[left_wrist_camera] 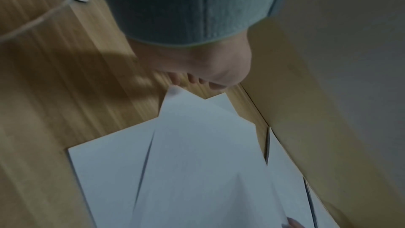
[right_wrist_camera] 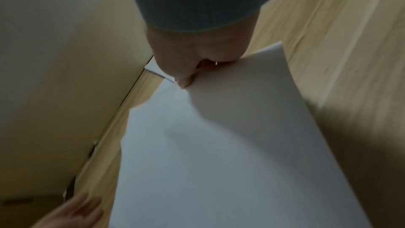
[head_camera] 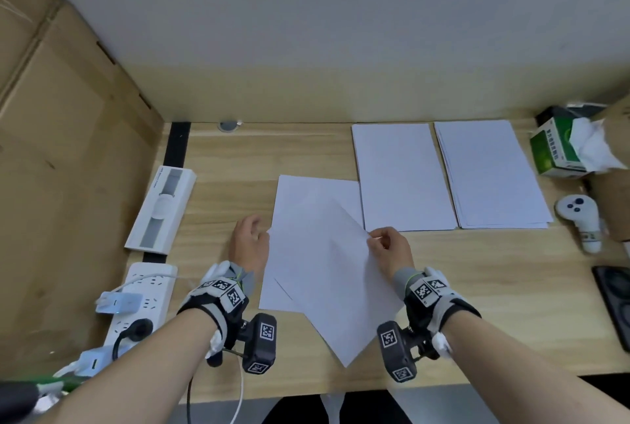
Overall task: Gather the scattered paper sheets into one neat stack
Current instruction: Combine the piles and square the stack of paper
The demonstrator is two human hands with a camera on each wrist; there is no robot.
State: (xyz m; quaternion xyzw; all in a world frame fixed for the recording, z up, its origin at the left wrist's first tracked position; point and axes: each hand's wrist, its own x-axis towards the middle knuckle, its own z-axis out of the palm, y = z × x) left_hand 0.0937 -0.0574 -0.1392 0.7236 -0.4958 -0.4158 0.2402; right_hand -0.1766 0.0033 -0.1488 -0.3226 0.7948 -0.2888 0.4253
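Watch box (head_camera: 160, 209), power strip (head_camera: 143, 301), tissue box (head_camera: 559, 147), white controller (head_camera: 579, 219), cardboard boxes (head_camera: 61, 137)

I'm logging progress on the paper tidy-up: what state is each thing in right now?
tilted sheet: lifted askew, pinched at its right corner
right hand: pinches the tilted sheet
left hand: open, at the sheet's left corner
sheets underneath: flat on the desk, overlapping, not squared
middle sheet: flat, apart
right stack: flat, edges slightly fanned
tissue box: open, tissue sticking out
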